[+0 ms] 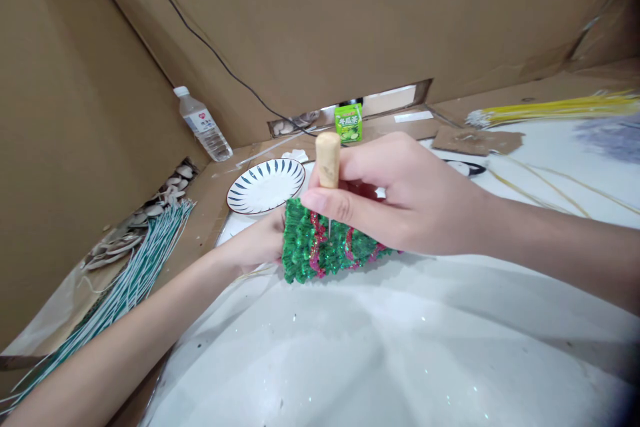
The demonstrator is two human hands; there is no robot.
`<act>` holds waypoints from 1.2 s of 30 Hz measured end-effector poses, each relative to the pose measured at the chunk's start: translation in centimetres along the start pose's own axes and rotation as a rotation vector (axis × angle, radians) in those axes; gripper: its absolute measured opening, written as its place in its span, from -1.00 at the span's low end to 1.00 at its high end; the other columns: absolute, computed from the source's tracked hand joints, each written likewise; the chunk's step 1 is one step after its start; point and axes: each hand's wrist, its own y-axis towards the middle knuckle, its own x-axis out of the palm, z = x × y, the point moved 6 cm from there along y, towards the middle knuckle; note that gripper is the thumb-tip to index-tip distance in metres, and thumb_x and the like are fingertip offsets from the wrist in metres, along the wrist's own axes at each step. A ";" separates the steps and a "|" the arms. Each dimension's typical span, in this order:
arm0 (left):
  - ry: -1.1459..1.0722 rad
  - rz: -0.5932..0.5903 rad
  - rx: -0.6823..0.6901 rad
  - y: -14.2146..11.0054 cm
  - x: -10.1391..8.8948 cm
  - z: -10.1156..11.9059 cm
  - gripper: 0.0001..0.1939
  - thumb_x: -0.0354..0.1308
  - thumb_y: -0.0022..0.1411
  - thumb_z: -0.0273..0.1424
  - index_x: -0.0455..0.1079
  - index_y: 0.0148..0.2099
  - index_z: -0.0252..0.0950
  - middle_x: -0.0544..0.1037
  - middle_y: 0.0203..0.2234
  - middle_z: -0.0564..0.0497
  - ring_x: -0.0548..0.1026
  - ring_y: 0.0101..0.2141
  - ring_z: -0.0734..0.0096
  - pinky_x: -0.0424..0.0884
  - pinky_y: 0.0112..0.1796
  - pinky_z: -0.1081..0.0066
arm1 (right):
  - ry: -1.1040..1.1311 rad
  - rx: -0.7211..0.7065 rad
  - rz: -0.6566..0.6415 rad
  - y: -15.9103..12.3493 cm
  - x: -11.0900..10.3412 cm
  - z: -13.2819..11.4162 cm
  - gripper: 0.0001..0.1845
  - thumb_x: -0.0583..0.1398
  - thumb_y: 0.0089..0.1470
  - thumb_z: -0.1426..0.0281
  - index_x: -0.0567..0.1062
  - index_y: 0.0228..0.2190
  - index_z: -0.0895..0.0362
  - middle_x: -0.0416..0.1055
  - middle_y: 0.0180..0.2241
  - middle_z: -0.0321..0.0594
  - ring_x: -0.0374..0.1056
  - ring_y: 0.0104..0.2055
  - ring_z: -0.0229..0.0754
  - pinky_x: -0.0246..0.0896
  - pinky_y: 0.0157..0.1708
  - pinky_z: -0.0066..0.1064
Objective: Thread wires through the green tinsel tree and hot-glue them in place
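A green tinsel Christmas tree (300, 250) with glittery red garland lies on its side, its wide end toward the left. My left hand (267, 237) is closed on that wide end, with most of its fingers hidden behind or inside it. My right hand (395, 197) grips an awl (329, 161) by its pale wooden handle, pinched between thumb and fingers. The awl's thin metal shaft points down at the tree's side between two red bands. Whether the tip has entered the tinsel, I cannot tell. The tree's narrow end is covered by my right hand.
Behind my hands are a striped plate (265, 187), a green packet (349, 123) and a cardboard scrap (477, 141). A water bottle (205, 125) leans at the left cardboard wall. Green-white stems (145, 267) lie left, yellow stems (560, 108) right. Glitter dots the white table (380, 347).
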 end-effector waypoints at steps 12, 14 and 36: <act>0.016 0.009 -0.009 0.1 -0.1 -0.2 -0.88 0.20 -0.09 -0.48 0.39 -0.39 -0.32 0.42 -0.59 0.12 0.34 -0.55 0.52 0.33 -0.47 0.48 | 0.013 0.020 -0.031 -0.1 0.1 0.3 -0.61 0.05 0.17 0.18 0.29 -0.55 0.21 0.04 -0.65 -0.40 -0.08 -0.59 -0.45 -0.16 -0.59 -0.51; 0.007 0.007 -0.003 0.1 -0.1 -0.1 -0.88 0.19 -0.09 -0.47 0.38 -0.39 -0.31 0.40 -0.59 0.13 0.32 -0.55 0.54 0.32 -0.49 0.49 | 0.011 0.016 -0.032 -0.1 0.1 0.3 -0.60 0.04 0.17 0.18 0.28 -0.55 0.21 0.04 -0.65 -0.40 -0.08 -0.58 -0.45 -0.16 -0.58 -0.51; 0.008 -0.002 0.007 0.1 0.0 0.0 -0.87 0.19 -0.09 -0.46 0.35 -0.39 -0.33 0.36 -0.60 0.13 0.29 -0.56 0.57 0.32 -0.47 0.47 | -0.072 0.094 -0.064 -0.1 0.2 0.5 -0.64 0.01 0.20 0.26 0.34 -0.54 0.20 0.06 -0.64 -0.39 -0.05 -0.58 -0.45 -0.15 -0.55 -0.51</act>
